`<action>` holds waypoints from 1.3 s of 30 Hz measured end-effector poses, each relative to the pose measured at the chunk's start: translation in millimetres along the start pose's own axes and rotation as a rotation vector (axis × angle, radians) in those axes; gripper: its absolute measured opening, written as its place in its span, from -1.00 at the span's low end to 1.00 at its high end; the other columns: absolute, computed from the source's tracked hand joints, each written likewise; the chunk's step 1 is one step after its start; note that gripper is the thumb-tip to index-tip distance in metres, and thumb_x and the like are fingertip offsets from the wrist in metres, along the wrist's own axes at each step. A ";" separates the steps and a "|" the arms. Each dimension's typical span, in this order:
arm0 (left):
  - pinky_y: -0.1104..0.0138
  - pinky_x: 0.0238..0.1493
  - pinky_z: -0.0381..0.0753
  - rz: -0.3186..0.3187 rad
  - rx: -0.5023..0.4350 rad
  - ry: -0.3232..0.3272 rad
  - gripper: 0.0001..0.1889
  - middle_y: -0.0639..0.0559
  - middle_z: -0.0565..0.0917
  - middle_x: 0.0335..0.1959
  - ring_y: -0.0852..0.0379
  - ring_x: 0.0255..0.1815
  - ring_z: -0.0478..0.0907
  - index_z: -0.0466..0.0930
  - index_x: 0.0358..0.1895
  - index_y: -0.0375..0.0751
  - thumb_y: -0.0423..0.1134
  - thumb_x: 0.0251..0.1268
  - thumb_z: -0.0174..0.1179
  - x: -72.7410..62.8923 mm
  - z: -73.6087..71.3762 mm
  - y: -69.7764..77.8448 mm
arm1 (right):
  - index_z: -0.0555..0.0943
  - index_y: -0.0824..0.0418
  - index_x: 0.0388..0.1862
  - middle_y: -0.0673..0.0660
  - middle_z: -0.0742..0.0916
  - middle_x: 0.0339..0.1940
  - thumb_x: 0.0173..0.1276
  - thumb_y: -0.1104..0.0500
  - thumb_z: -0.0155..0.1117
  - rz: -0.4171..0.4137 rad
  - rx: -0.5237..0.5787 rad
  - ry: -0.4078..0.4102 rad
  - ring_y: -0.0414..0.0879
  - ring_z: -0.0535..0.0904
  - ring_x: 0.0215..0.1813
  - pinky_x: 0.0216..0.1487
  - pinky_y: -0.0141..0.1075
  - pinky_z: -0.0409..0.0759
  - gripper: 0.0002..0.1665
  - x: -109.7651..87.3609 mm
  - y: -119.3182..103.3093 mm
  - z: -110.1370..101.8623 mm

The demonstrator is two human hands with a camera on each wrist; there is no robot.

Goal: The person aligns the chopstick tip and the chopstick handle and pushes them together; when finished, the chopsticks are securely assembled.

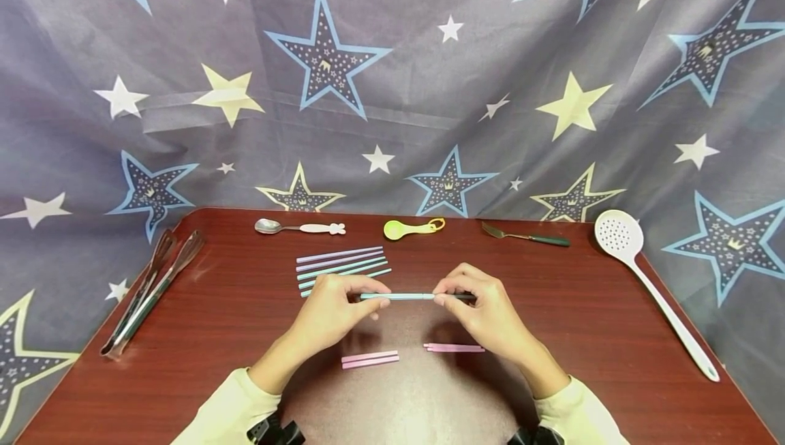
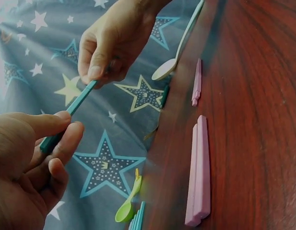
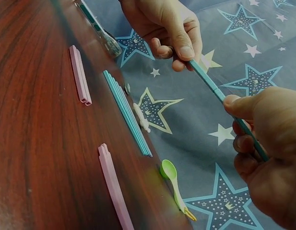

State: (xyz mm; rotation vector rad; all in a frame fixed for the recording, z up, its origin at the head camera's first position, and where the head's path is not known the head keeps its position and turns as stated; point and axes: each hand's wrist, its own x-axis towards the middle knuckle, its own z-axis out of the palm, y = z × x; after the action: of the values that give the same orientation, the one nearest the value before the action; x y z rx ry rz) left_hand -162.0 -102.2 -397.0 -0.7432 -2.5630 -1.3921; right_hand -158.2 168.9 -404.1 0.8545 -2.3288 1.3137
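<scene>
A teal chopstick (image 1: 405, 296) is stretched level between both hands above the table, and a joint line shows on it close to the right fingertips. My left hand (image 1: 331, 312) pinches one end between thumb and fingers. My right hand (image 1: 487, 305) pinches the other end, which runs back under the palm in the right wrist view (image 3: 205, 76). Below the hands lie two pink chopstick pieces (image 1: 370, 360) on the left and a pair of thinner pink pieces (image 1: 455, 348) on the right. Purple and teal chopsticks (image 1: 340, 259) lie side by side just beyond the left hand.
Along the back edge lie a spoon (image 1: 315, 228) with a white handle, a green measuring spoon (image 1: 405, 229) and a fork (image 1: 530, 237) with a green handle. Metal tongs (image 1: 150, 295) lie at the left edge, a white skimmer (image 1: 659, 288) at the right. A star-patterned curtain (image 1: 392, 90) hangs behind.
</scene>
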 end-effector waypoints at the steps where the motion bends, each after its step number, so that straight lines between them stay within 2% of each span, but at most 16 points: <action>1: 0.48 -0.59 0.35 0.000 -0.011 0.002 -0.89 0.17 0.79 -0.55 0.40 -0.54 0.69 0.84 -0.20 0.06 -0.22 0.23 0.47 0.1 0.9 0.3 | 0.76 0.03 -0.31 -0.11 0.70 -0.33 0.25 0.35 0.52 -0.001 -0.001 0.005 -0.27 0.55 -0.32 -0.33 -0.48 0.49 -0.80 0.3 -0.1 -0.2; 7: 0.50 -0.66 0.21 0.029 -0.002 0.036 -0.91 0.23 0.79 -0.57 0.24 -0.53 0.76 0.84 -0.22 0.06 -0.21 0.23 0.48 -1.0 7.5 -2.0 | 0.74 0.02 -0.34 -0.09 0.70 -0.32 0.26 0.34 0.51 -0.006 -0.005 0.010 -0.26 0.56 -0.30 -0.29 -0.49 0.49 -0.80 0.6 0.7 -1.5; 16: 0.51 -0.60 0.24 0.069 0.007 0.057 -0.92 0.18 0.81 -0.54 0.17 -0.51 0.77 0.84 -0.24 -0.01 -0.22 0.21 0.49 -1.8 10.7 -5.4 | 0.70 -0.01 -0.35 -0.10 0.64 -0.36 0.28 0.35 0.49 -0.008 -0.011 -0.014 -0.26 0.52 -0.31 -0.30 -0.44 0.48 -0.76 1.2 2.1 1.3; 24: 0.50 -0.58 0.26 0.072 0.056 0.082 -0.92 0.21 0.81 -0.52 0.50 -0.55 0.59 0.84 -0.24 0.07 -0.19 0.21 0.50 -0.9 14.5 -8.1 | 0.71 -0.02 -0.35 -0.10 0.64 -0.37 0.31 0.30 0.48 0.011 -0.017 -0.013 -0.27 0.53 -0.29 -0.28 -0.46 0.47 -0.80 0.0 5.0 2.5; 32: 0.52 -0.63 0.18 0.057 0.060 0.098 -0.89 0.21 0.80 -0.53 0.51 -0.71 0.27 0.83 -0.28 0.10 -0.23 0.17 0.51 -0.7 15.7 -7.0 | 0.70 -0.03 -0.34 -0.11 0.63 -0.36 0.33 0.29 0.47 0.030 -0.022 -0.024 -0.28 0.51 -0.29 -0.30 -0.44 0.47 -0.80 -0.8 9.2 4.4; 39: 0.49 -0.59 0.25 0.051 0.073 0.089 -0.90 0.21 0.80 -0.54 0.51 -0.66 0.37 0.83 -0.29 0.07 -0.24 0.17 0.51 -0.1 17.5 -7.8 | 0.71 0.00 -0.34 -0.11 0.63 -0.37 0.30 0.32 0.49 0.027 -0.022 -0.027 -0.28 0.52 -0.28 -0.28 -0.44 0.47 -0.79 -2.3 11.5 4.3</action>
State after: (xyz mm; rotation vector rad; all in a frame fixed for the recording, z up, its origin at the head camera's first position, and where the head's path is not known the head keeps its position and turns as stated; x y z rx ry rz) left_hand -163.7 -91.4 -412.7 -0.7132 -2.4944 -1.2792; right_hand -163.8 170.5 -415.1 0.8419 -2.3789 1.2932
